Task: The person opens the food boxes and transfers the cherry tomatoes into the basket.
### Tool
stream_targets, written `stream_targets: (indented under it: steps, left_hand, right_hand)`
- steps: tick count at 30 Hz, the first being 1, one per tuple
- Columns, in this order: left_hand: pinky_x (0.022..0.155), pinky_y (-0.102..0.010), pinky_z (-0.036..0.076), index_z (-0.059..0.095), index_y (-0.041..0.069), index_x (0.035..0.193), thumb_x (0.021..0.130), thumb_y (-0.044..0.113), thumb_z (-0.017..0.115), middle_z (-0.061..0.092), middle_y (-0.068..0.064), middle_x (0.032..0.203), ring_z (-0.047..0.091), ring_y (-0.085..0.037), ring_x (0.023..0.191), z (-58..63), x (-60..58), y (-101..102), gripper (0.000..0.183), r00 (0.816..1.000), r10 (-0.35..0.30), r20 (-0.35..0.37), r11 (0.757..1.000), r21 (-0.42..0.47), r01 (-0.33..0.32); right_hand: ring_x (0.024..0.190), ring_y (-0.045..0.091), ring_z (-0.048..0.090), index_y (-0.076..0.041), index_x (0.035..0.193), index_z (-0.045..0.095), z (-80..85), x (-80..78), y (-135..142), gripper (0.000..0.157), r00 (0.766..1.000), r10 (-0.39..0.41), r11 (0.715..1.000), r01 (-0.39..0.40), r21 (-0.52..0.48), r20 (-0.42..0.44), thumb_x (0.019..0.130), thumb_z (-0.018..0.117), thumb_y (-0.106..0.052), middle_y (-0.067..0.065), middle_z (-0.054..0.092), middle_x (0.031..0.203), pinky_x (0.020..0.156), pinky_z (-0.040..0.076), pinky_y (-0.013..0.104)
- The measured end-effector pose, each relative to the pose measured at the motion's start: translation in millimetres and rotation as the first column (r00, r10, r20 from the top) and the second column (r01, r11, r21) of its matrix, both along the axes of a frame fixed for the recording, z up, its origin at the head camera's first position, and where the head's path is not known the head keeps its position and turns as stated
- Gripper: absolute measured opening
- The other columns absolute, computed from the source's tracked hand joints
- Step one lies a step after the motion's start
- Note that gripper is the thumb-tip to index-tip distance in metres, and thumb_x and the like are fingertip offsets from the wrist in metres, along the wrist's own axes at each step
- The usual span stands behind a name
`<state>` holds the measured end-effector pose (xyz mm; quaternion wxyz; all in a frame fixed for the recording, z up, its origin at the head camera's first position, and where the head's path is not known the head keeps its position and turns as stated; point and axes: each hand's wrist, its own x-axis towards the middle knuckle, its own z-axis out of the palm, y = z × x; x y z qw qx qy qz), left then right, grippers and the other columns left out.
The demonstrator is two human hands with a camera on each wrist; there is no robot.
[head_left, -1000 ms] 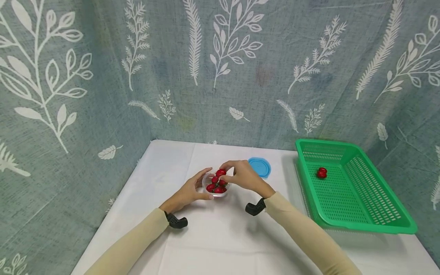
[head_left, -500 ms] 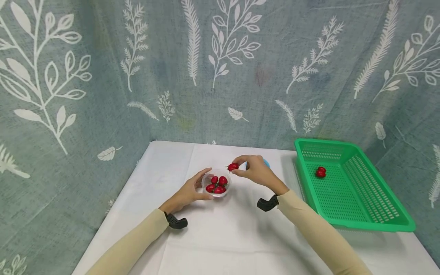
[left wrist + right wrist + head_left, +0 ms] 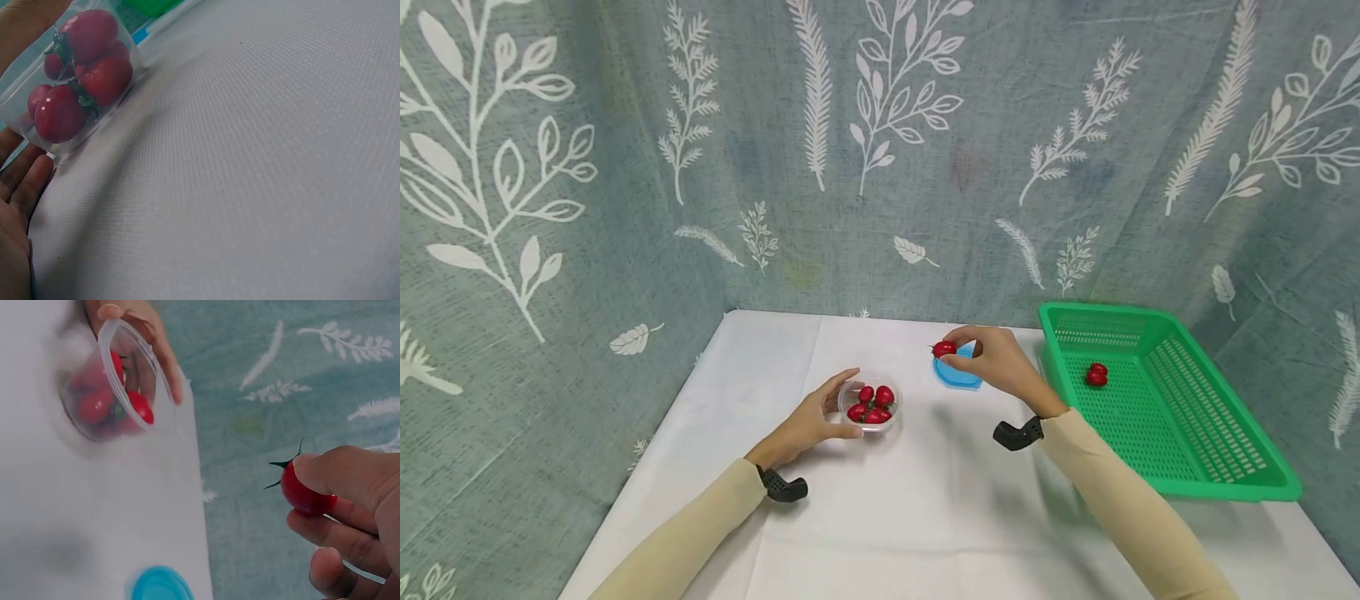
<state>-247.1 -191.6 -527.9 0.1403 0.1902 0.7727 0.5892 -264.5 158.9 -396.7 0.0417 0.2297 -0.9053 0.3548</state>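
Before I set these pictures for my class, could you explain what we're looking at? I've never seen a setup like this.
There is no robot here: a person works with two bare hands. The wide picture comes from a camera on the head, looking forward and down. The two close ones come from cameras worn on the wrists.

On the white-covered table are a clear tub of small red tomatoes, a blue lid and a green basket with two tomatoes inside. The left hand holds the tub; the right hand pinches a single tomato above the table.
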Motion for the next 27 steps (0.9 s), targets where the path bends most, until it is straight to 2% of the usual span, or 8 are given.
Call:
stream_targets:
  steps: [4, 9, 12, 17, 27]
  left_hand:
    - [0.122, -0.054, 0.024, 0.029, 0.027, 0.164, 0.079, 0.021, 0.092, 0.027, -0.006, 0.168, 0.029, -0.033, 0.151, -0.4, 0.6, 0, 0.106, 1.000, 0.005, 0.008, 1.000, 0.003, -0.005]
    - [0.123, -0.053, 0.024, 0.029, 0.026, 0.164, 0.079, 0.018, 0.092, 0.026, -0.007, 0.168, 0.029, -0.032, 0.152, -3.0, -0.1, 0, 0.106, 1.000, 0.007, 0.010, 1.000, 0.011, -0.007]
    - [0.123, -0.052, 0.024, 0.030, 0.026, 0.163, 0.079, 0.019, 0.092, 0.027, -0.006, 0.168, 0.029, -0.032, 0.152, -2.7, -0.4, 0, 0.106, 1.000, 0.009, 0.005, 1.000, 0.011, -0.009]
    - [0.123, -0.053, 0.024, 0.030, 0.027, 0.163, 0.078, 0.020, 0.093, 0.028, -0.004, 0.168, 0.029, -0.032, 0.152, -0.6, -0.8, -1, 0.105, 1.000, 0.011, -0.001, 1.000, 0.003, -0.011]
    - [0.122, -0.052, 0.024, 0.030, 0.028, 0.163, 0.079, 0.020, 0.092, 0.029, 0.000, 0.167, 0.029, -0.032, 0.152, 0.1, -1.5, 0, 0.105, 1.000, 0.004, 0.004, 1.000, -0.001, -0.004]
  right_hand:
    - [0.061, 0.021, 0.052, -0.024, 0.112, 0.079, 1.7, 0.0, 16, 0.021, 1.000, -0.020, 1.000, 0.020, 0.003, -0.007, 0.092, 0.080, -0.032, -0.004, 0.074, 0.102, 0.049, 0.042, 0.033]
    - [0.060, 0.020, 0.052, -0.019, 0.113, 0.078, 3.1, -0.2, 36, 0.024, 0.998, -0.048, 0.999, 0.049, 0.011, -0.027, 0.093, 0.080, -0.031, 0.002, 0.075, 0.104, 0.048, 0.041, 0.031]
    - [0.062, 0.021, 0.053, -0.015, 0.116, 0.078, 7.1, 1.8, 47, 0.027, 0.998, -0.063, 0.998, 0.063, 0.009, -0.016, 0.093, 0.079, -0.029, 0.006, 0.075, 0.106, 0.050, 0.042, 0.032]
    - [0.066, 0.023, 0.055, -0.017, 0.119, 0.076, 13.0, 6.7, 64, 0.030, 0.993, -0.116, 0.993, 0.115, 0.027, 0.024, 0.094, 0.078, -0.033, 0.007, 0.073, 0.110, 0.052, 0.044, 0.034]
    - [0.069, 0.026, 0.059, -0.013, 0.125, 0.073, 5.7, 7.3, 93, 0.039, 0.979, -0.193, 0.981, 0.191, 0.043, 0.058, 0.095, 0.076, -0.038, 0.012, 0.072, 0.113, 0.053, 0.046, 0.035]
